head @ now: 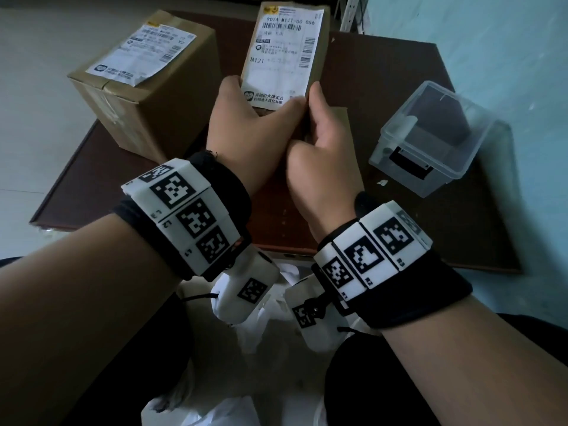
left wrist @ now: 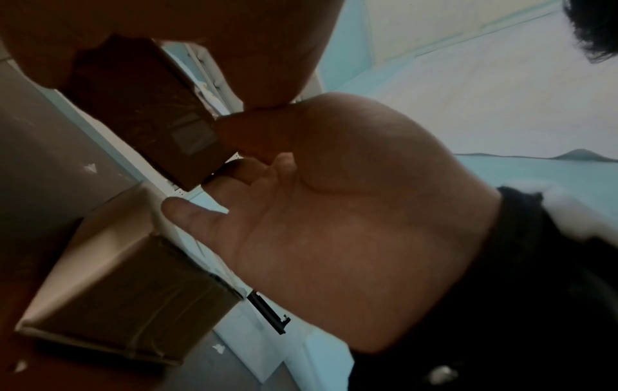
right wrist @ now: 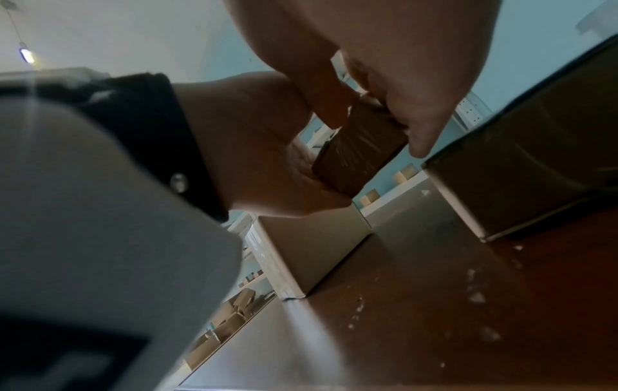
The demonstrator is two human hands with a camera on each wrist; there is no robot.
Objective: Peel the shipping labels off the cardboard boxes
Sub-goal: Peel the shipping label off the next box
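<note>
Wrist bands [head: 190, 216] with their printed markers fill the near part of my head view, and past them both of my hands are wrapped round the near end of the small box [head: 318, 75], which I hold up off the tabletop [head: 399, 75]. My left hand [head: 246, 130] grips it from the left with the thumb lying across the bottom edge of the shipping label [head: 282, 53]; my right hand [head: 316, 155] is curled round the right side, thumb up along the label's edge. That label looks fully stuck, no corner lifted yet as far as I can tell. The risk I see is tearing: if I pick at the edge and pull fast, the paper may split and leave strips behind, or lift the cardboard's top layer with it. My left thumb pressing on the bottom edge could also pin down the very strip I want to raise. With the box held only at one end, a hard tug might twist it out of my grip. The larger box [head: 144, 87], its own label [head: 141, 53] still on, sits to the left, and a clear plastic container [head: 430, 139] to the right.
</note>
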